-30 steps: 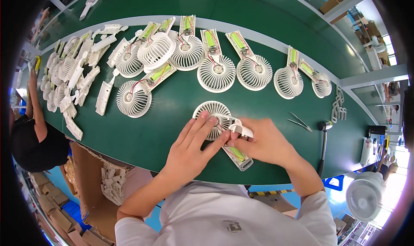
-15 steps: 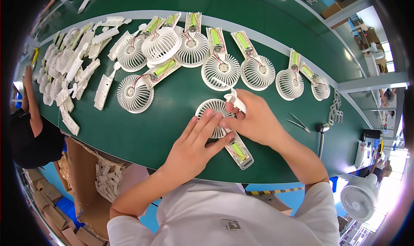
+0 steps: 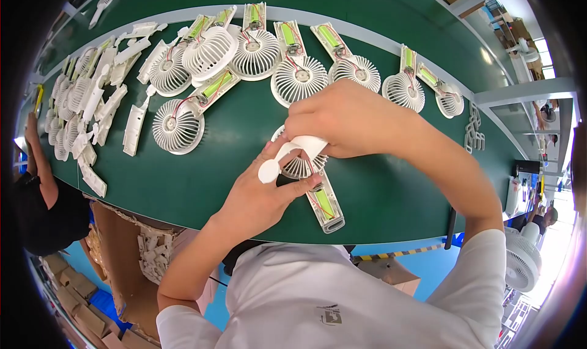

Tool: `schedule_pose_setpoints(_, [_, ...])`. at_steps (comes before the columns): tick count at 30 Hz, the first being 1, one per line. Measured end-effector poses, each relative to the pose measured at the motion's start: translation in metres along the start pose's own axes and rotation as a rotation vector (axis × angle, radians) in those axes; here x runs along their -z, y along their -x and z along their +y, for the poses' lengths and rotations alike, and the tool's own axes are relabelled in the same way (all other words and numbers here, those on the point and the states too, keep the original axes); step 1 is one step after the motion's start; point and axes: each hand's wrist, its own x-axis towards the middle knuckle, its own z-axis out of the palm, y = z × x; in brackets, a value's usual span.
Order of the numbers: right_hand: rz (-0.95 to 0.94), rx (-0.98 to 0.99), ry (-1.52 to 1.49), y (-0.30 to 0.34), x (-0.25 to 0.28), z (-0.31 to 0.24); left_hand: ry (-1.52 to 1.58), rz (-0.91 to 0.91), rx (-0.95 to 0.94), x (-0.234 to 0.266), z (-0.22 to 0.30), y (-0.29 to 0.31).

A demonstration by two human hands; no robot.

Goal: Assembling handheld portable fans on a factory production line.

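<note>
Now, my notes from the head view:
Left hand (image 3: pixel 257 196): I see fingers spread, tips steadying the open fan (image 3: pixel 306 172) lying on the green table (image 3: pixel 379 196) just before the body.
Right hand (image 3: pixel 342 120): fingers closed on a white cover (image 3: pixel 287 156), held over the fan head; its round end juts past the left fingers.
Fan: grille mostly hidden under both hands; handle with green battery (image 3: pixel 324 203) shows below them.
Cover: upper end lost inside the right grip; I cannot tell its full shape.
Row of fans (image 3: pixel 257 55): along the far side, handles open.
White shells (image 3: pixel 85 117): heap at far left, blurred, bent by the lens.
Person's arm (image 3: pixel 36 159): left rim, cut off.
</note>
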Motion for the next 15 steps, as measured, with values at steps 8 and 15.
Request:
schedule_pose_setpoints(8, [0.012, -0.004, 0.139, 0.005, -0.002, -0.006, 0.037, -0.005, -0.004, -0.001, 0.0, 0.002])
schedule_pose_setpoints(15, [-0.016, -0.722, -0.254, 0.022, 0.013, -0.036, -0.139, 0.08, -0.057, -0.001, 0.001, 0.005])
